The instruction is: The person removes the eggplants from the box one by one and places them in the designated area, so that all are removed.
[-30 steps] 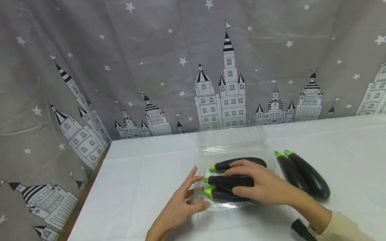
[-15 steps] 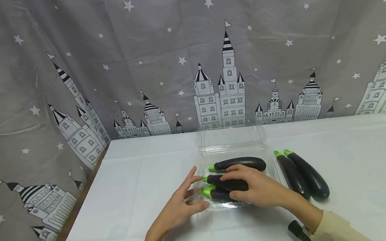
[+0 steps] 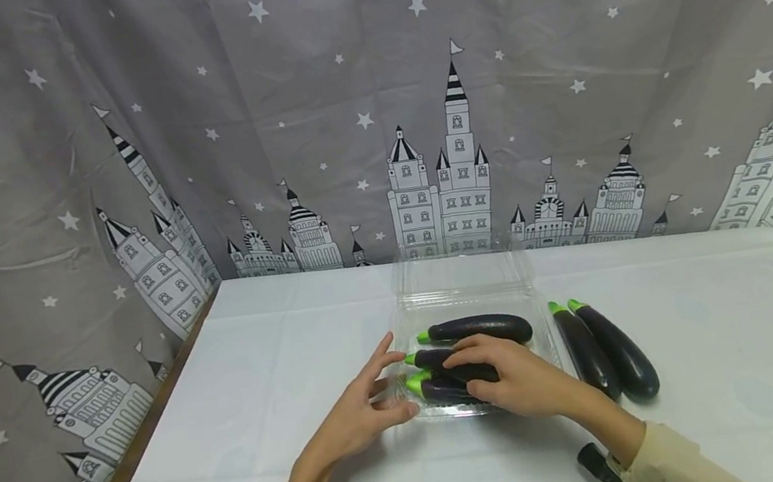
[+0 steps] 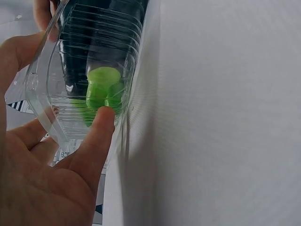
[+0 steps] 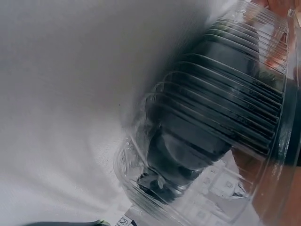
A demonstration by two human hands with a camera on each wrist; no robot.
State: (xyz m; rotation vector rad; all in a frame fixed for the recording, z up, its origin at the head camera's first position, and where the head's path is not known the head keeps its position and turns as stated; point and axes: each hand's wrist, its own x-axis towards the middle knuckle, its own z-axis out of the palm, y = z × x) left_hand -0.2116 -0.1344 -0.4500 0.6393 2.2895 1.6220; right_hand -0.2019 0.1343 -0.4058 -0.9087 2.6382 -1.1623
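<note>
A clear plastic clamshell box (image 3: 547, 346) lies on the table with its lid (image 3: 463, 273) folded back. My right hand (image 3: 518, 376) reaches in over the front and grips a dark eggplant (image 3: 430, 360) with a green stem. Below that one, another eggplant (image 3: 444, 389) lies along the front wall; a third eggplant (image 3: 484, 328) lies behind. At the box's left end, my left hand (image 3: 357, 418) is spread, its thumb (image 4: 101, 125) laid on the ribbed wall beside green stems (image 4: 104, 77). In the right wrist view, the box wall covers a dark eggplant (image 5: 183, 150).
Two more eggplants (image 3: 586, 352) (image 3: 620, 351) lie side by side right of the box, near my right forearm. White cloth (image 3: 260, 354) covers the table. A grey castle-print curtain (image 3: 304, 102) hangs right behind the table's back edge.
My right hand has shifted slightly left and down along the gripped eggplant, uncovering more of the back one. My left hand has stayed at the box's left end.
</note>
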